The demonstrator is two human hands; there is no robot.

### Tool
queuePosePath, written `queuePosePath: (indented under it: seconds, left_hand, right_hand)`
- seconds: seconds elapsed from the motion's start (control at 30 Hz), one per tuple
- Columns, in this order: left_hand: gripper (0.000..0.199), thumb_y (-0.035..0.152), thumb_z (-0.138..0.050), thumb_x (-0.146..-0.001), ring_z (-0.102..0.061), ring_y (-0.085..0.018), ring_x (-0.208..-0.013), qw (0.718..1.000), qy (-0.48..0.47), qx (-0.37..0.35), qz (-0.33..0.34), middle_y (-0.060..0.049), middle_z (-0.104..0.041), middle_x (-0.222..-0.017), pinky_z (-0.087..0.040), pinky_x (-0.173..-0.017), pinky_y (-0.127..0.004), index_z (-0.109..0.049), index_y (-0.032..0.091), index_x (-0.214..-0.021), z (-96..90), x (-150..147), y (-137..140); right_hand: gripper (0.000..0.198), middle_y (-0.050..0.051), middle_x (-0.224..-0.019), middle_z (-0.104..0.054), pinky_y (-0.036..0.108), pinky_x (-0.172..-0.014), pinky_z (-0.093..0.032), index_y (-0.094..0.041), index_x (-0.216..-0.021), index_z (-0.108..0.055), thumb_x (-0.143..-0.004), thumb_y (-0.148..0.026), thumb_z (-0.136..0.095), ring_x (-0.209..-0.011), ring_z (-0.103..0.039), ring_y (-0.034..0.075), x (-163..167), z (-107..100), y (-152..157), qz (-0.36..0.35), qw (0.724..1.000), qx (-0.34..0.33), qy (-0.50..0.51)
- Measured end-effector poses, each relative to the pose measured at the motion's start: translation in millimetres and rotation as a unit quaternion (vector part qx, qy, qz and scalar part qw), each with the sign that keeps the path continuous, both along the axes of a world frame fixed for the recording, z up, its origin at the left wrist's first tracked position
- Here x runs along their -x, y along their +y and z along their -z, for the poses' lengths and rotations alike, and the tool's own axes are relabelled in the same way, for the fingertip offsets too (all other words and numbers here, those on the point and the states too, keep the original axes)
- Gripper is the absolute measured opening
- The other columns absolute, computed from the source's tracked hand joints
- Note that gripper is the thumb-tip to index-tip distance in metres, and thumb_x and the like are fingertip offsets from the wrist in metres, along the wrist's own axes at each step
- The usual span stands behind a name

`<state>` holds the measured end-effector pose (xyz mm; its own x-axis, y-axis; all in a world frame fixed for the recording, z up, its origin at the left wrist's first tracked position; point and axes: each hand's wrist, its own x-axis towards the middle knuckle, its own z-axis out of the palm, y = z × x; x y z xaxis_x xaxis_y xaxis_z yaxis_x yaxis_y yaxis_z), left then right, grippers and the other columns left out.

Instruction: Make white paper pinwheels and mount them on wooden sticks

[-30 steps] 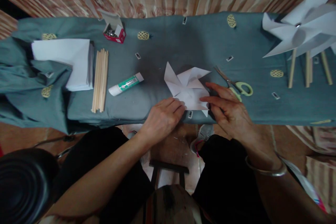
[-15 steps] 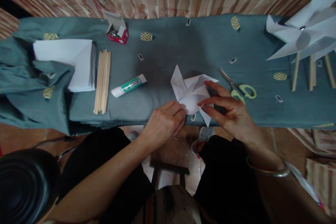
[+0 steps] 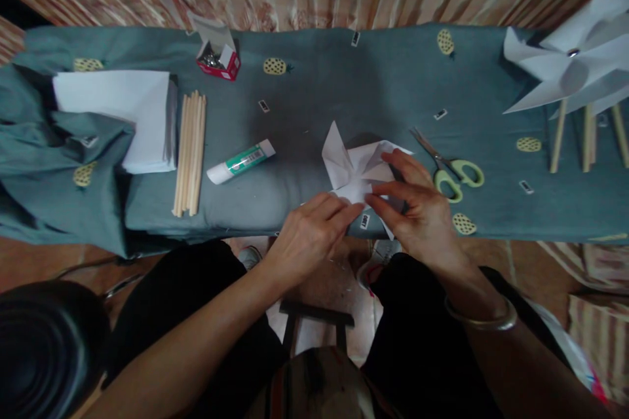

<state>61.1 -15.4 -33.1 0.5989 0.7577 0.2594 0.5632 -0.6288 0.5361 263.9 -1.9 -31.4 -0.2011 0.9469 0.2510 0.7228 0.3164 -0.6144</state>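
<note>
A white paper pinwheel with folded blades lies near the front edge of the cloth-covered table. My left hand is closed on its lower left edge, the fingertips partly hidden. With thumb and forefinger, my right hand pinches a paper tip close to the pinwheel's centre, and its other fingers rest against the right blades. Just right of that hand lie scissors with green handles. To the left, a glue stick with a green label lies on its side.
Wooden sticks lie in a bundle beside a stack of white paper. An open red box of small metal pieces stands at the back. Finished paper pinwheels on sticks lie at the right. A dark round stool stands lower left.
My right hand has brought the pinched paper tip left, closer to the pinwheel's centre. My left hand has shifted slightly right along the paper, its fingers reaching nearer the right hand.
</note>
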Motion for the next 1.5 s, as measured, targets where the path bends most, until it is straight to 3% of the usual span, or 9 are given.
queuePosePath:
  seconds: [0.2,0.37,0.6,1.5]
  left_hand:
    - [0.021,0.014,-0.05,-0.094,-0.06,-0.019,-0.093,1.0,-0.014,0.01,-0.007,-0.009,-0.067,-0.099,-0.057,-0.079,-0.034,-0.063,0.012,-0.11,3.4,-1.3,2.0]
    - [0.019,0.011,-0.054,-0.09,-0.063,-0.018,-0.088,0.999,-0.039,0.013,-0.02,-0.009,-0.069,-0.096,-0.058,-0.076,-0.033,-0.066,0.011,-0.105,3.6,-4.1,5.7]
    - [0.02,0.011,-0.051,-0.09,-0.066,-0.017,-0.085,0.998,-0.05,0.012,-0.034,-0.008,-0.069,-0.093,-0.058,-0.075,-0.032,-0.066,0.011,-0.103,4.0,-5.9,7.1]
    - [0.02,0.01,-0.052,-0.088,-0.067,-0.017,-0.081,0.997,-0.055,0.019,-0.045,-0.007,-0.07,-0.09,-0.058,-0.072,-0.03,-0.068,0.011,-0.101,2.6,-6.5,8.0]
  right_hand:
    - [0.007,0.002,-0.134,-0.057,0.056,-0.109,-0.042,-0.029,-0.086,-0.067,-0.086,-0.026,-0.06,-0.134,-0.045,0.028,7.8,1.0,-3.1,0.024,0.998,-0.031,-0.043]
    - [0.02,0.0,-0.135,-0.056,0.056,-0.109,-0.041,-0.037,-0.104,-0.066,-0.089,-0.027,-0.056,-0.137,-0.041,0.03,9.8,-0.4,-5.9,0.024,0.997,-0.035,-0.064]
    - [0.027,0.0,-0.137,-0.054,0.056,-0.109,-0.04,-0.037,-0.115,-0.063,-0.092,-0.03,-0.054,-0.136,-0.042,0.032,11.2,2.6,-6.8,0.026,0.996,-0.064,-0.064]
    - [0.022,0.003,-0.133,-0.057,0.051,-0.097,-0.052,-0.035,-0.111,-0.061,-0.094,-0.028,-0.049,-0.133,-0.047,0.03,17.8,-2.9,-8.7,0.017,0.983,-0.117,-0.139]
